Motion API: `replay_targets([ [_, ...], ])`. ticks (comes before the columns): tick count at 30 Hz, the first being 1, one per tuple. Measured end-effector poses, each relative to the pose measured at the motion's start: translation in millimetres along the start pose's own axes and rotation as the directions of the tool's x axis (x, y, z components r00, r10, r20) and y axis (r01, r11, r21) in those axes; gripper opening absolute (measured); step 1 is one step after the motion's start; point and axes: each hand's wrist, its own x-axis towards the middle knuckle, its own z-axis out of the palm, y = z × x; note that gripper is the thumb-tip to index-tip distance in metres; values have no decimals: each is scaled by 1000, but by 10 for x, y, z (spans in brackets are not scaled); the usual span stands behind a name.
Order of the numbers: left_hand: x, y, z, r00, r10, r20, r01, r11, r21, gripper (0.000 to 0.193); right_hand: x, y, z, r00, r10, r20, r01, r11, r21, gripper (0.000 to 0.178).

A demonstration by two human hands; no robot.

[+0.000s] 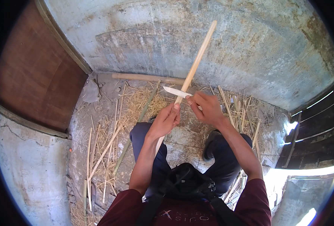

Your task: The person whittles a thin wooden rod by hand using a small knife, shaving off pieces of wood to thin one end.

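- Strip of pale wood or bamboo (201,54) sits in front of the body, slanting from between the knees up & right toward the wall (155,37); long far end is clear of the legs.
- L hand (166,119): grip closed round the strip, thumb along its top just below the blade, prob. b/c that steadies the piece near the contact pt.
- R hand (208,109): grip clenched on the handle of a knife (176,91); blade lies across the strip, tip pointing left, prob. so the edge meets the wood crosswise.
- Lower part of strip runs under the L wrist, beside the L thigh (139,139); its end is hidden, so can't tell if it's braced on leg or floor.
- Knees spread either side, prob. for elbow & strip room; black bag (184,179) fills the lap, close behind the work.
- Floor around: straw-like shavings (136,105) heaped beyond L knee, green strip (148,101) lying through them, more loose strips (227,103) off to the right.
- Round pole (148,77) lies along the wall base, passing behind the strip as seen.
- In the way: wall ahead limits reach at the far end (touching or not, can't tell); loose sticks on both sides crowd the feet, e.g. nr the dark shoe (210,145).
- Brown door panel (35,64) at left, dark slatted panel (314,132) at right w/ glare below it.
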Motion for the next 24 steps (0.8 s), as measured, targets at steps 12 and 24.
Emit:
replay_targets([
  [12, 28, -26, 19, 1000, -8, 23, 7, 999, 41, 52, 58, 89, -48, 998, 51, -46, -53, 998, -36, 10],
  [24, 19, -25, 75, 998, 47, 40, -49, 998, 44, 49, 43, 166, -82, 994, 38, -104, -45, 997, -64, 10],
])
